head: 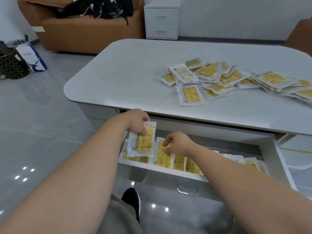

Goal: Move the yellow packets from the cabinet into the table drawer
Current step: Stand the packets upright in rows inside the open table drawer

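The table drawer stands pulled out below the white table top, with a row of yellow packets standing in it. My left hand holds one yellow packet upright over the drawer's left end, thumb on its front. My right hand pinches the top edge of another packet standing in the row. A heap of yellow packets lies spread on the table top at the right.
A white two-drawer cabinet stands against the far wall. A brown armchair with a black bag is at back left. A paper bag and a dark basket sit on the floor at left. My shoe is under the drawer front.
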The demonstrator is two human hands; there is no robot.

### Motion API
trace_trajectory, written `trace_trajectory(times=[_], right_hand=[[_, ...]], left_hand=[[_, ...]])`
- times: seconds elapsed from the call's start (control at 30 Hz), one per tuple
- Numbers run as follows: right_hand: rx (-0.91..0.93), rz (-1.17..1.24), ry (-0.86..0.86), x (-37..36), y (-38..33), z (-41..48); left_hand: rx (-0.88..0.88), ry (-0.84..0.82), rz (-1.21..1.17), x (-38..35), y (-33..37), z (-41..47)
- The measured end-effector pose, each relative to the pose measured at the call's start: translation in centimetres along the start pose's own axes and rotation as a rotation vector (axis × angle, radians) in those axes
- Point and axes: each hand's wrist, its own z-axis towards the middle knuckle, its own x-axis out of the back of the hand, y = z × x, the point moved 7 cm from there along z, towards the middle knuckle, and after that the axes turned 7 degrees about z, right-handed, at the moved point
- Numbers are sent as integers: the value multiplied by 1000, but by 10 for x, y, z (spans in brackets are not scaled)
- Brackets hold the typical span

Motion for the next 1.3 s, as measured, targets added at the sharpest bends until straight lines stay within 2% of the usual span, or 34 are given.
trace_trajectory(times=[0.1, 0.27, 0.33, 0.47, 0.63, 0.9, 1.1, 1.3], right_hand=[[-7, -107, -17, -18, 4, 10], [72, -448, -1, -28, 5, 15], [86, -498, -10, -28, 3, 16], [49, -447, -39, -29, 3, 15], [6, -375, 15, 0, -8, 7], [207, -488, 83, 30, -34, -18], [280, -493, 115, 39, -39, -23], [324, -451, 144, 45, -48, -25]], left_hand=[[20, -52, -65, -13, -21, 4], [-21, -66, -137, -18, -31, 10], [-33, -75, -159, -21, -31, 14], [-66, -122, -165, -32, -21, 20], [-104, -189, -151, -53, -2, 31], [4, -279, 20, -90, -1, 53], [9, -209, -17, -95, -1, 58], [-34, -130, 390, -100, 2, 54]])
